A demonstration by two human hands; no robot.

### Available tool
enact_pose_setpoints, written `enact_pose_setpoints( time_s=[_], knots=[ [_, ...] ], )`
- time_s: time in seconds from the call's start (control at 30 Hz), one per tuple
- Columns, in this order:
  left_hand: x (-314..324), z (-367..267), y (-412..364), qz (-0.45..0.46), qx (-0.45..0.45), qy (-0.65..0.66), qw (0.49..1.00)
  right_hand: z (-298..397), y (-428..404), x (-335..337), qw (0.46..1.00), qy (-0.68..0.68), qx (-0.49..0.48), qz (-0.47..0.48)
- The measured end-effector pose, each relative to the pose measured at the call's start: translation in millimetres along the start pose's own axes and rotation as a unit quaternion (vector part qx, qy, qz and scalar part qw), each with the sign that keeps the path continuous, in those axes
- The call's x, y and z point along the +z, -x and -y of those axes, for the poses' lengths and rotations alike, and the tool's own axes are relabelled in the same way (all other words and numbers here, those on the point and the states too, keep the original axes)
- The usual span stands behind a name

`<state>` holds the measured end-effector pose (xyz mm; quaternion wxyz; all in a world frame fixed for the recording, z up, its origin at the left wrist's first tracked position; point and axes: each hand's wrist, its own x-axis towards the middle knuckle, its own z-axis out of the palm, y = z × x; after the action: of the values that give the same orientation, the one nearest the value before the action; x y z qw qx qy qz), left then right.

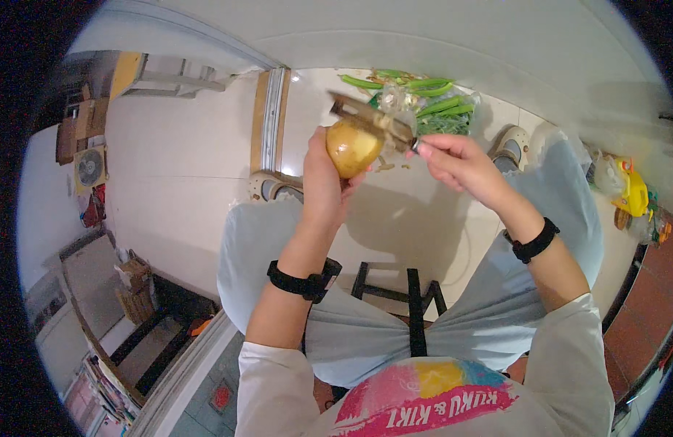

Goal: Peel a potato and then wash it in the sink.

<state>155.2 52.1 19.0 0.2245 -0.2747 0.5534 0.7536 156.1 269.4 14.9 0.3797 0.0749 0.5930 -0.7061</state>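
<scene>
My left hand (326, 177) grips a potato (354, 150) from its left side and below; a paler, peeled patch shows on its upper right. In my right hand (461, 164) is the dark handle end of a vegetable peeler (374, 121), blurred, whose wide head lies across the top of the potato. Whether the blade touches the skin I cannot tell. Beyond both hands, several green okra pods (430, 83) lie on the floor and on plastic bags with leafy greens (444, 125). Bits of peel (385, 164) are scattered on the tiles below the potato.
A metal door track (272, 120) crosses the floor at left. My feet in clogs (514, 145) stand either side of the vegetables. A black stool frame (388, 294) is between my legs. At right stands a yellow bottle (635, 195) beside plastic bags; cardboard boxes (90, 117) are far left.
</scene>
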Motion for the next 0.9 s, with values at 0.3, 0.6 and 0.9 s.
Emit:
enact_pose_setpoints(
  time_s=[0.3,0.6,0.9],
  knots=[
    [-3.9,10.8,-4.9,0.027,0.011,0.013,0.999,-7.9,-4.8,4.3,0.976,0.167,-0.136,-0.031],
    [9.5,6.1,1.5,0.001,-0.001,0.054,0.999,-16.0,-18.1,-19.7,0.969,0.214,-0.083,-0.092],
    [0.0,17.8,-9.0,-0.014,0.008,0.020,1.000,-8.4,-7.8,-4.0,0.974,0.192,-0.113,0.040]
  ],
)
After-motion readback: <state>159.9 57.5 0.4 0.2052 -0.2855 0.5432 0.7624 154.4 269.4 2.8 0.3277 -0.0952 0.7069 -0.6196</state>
